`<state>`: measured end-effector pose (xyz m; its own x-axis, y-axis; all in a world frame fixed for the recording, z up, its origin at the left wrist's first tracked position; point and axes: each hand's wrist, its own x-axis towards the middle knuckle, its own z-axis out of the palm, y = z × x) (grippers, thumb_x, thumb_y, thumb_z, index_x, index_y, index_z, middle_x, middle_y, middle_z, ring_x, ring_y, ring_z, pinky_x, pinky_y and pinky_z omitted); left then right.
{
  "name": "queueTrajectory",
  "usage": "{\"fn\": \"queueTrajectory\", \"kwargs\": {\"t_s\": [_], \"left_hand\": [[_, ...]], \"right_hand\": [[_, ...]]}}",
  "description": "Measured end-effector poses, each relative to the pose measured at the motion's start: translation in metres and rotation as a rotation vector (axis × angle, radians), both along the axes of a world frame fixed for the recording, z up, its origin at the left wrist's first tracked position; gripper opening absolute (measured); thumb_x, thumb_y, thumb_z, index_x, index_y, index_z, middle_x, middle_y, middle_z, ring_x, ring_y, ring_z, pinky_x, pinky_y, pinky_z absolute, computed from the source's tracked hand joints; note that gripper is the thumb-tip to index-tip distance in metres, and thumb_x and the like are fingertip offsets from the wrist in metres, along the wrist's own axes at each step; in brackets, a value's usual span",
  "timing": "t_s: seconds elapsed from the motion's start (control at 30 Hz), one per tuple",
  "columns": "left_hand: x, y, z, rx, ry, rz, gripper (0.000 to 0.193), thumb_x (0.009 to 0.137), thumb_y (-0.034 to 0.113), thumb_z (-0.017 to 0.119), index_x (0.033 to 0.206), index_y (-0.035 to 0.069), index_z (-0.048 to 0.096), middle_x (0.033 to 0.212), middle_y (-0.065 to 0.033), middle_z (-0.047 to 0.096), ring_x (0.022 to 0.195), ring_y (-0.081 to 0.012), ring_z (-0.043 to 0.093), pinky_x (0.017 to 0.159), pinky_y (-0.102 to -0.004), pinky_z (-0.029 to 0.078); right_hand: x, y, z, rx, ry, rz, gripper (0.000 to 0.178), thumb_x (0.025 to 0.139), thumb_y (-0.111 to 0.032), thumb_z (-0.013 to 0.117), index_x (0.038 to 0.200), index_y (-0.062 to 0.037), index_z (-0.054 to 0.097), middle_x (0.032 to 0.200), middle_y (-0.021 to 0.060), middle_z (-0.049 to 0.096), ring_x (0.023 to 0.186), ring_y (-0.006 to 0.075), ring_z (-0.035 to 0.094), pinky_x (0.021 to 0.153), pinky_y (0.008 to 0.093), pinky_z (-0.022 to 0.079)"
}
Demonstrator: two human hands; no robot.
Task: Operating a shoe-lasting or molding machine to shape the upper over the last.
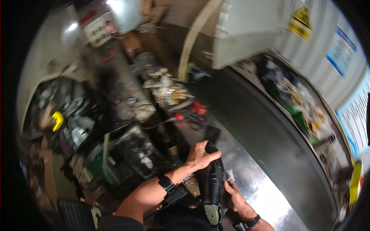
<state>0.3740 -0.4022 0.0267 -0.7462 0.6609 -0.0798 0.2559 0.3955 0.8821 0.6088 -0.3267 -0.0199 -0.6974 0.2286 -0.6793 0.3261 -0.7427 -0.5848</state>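
Observation:
A long black shoe [212,181] lies lengthwise in front of me, above my lap and beside the shiny metal bench edge. A pale grey-green block, like a shoe last [212,213], shows at its near end. My left hand [201,156] is wrapped over the far end, thumb across the top. Close to the shoe's right side is my right hand [236,198], its fingers drawn together at a small whitish ridged piece [229,175]. What kind of thing that piece is, I cannot tell. Both wrists wear dark bands.
A dark belt [266,123] runs diagonally past the metal bench [256,181]. Beyond it a trough [296,100] holds mixed scraps. Red-handled items [198,107] and clutter lie ahead. At left are a black bag [67,104], a yellow object [57,121] and a green bin [101,165].

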Motion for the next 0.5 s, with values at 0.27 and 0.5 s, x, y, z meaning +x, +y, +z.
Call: {"fn": "queueTrajectory", "kwargs": {"t_s": [0.27, 0.5], "left_hand": [[-0.052, -0.218, 0.078, 0.111, -0.114, 0.633, 0.058, 0.084, 0.044, 0.075, 0.114, -0.004, 0.068, 0.108, -0.0103, 0.072, 0.108, -0.0184, 0.061, 0.094, -0.038, 0.046], [-0.109, -0.427, 0.125, 0.791, -0.448, 0.861, 0.043, 0.104, 0.044, 0.05, 0.102, 0.003, 0.065, 0.097, -0.0069, 0.068, 0.085, -0.0166, 0.064, 0.076, -0.0341, 0.052]], "right_hand": [[-0.12, -0.149, 0.053, 0.489, 0.292, 0.155, 0.019, 0.095, -0.019, 0.073, 0.101, -0.0041, 0.063, 0.08, -0.0062, 0.059, 0.072, 0.0021, 0.047, 0.064, 0.0195, 0.038], [-0.232, -0.321, 0.076, 0.395, 0.562, 0.245, 0.012, 0.095, -0.012, 0.072, 0.087, -0.0046, 0.068, 0.077, -0.0075, 0.062, 0.068, 0.0013, 0.048, 0.059, 0.0199, 0.038]]}}
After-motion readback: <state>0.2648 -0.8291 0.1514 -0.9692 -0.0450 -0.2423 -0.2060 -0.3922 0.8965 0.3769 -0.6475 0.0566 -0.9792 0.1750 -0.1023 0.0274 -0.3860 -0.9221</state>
